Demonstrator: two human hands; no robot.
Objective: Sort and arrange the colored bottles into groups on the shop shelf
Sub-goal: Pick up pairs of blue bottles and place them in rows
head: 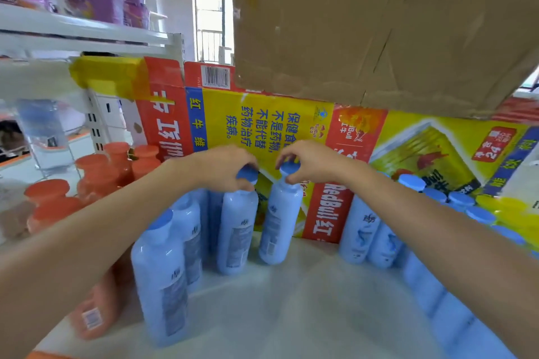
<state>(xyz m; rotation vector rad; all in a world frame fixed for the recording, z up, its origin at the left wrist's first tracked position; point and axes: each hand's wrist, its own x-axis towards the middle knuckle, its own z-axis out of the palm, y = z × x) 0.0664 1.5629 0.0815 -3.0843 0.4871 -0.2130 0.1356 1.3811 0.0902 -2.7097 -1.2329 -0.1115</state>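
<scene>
Reaching over the white shelf [291, 309], I steady one blue bottle [237, 230] and its neighbour [280, 224], both standing mid-row. They're smooth and likely full, heavy and slippery-sided, so my left hand [227, 166] pinches one cap [248, 174] and my right hand [312, 163] pinches the other cap [290, 167].

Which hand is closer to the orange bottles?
Left. The left hand grips a blue cap right of the orange bottles; the right hand grips another blue cap farther right.
</scene>
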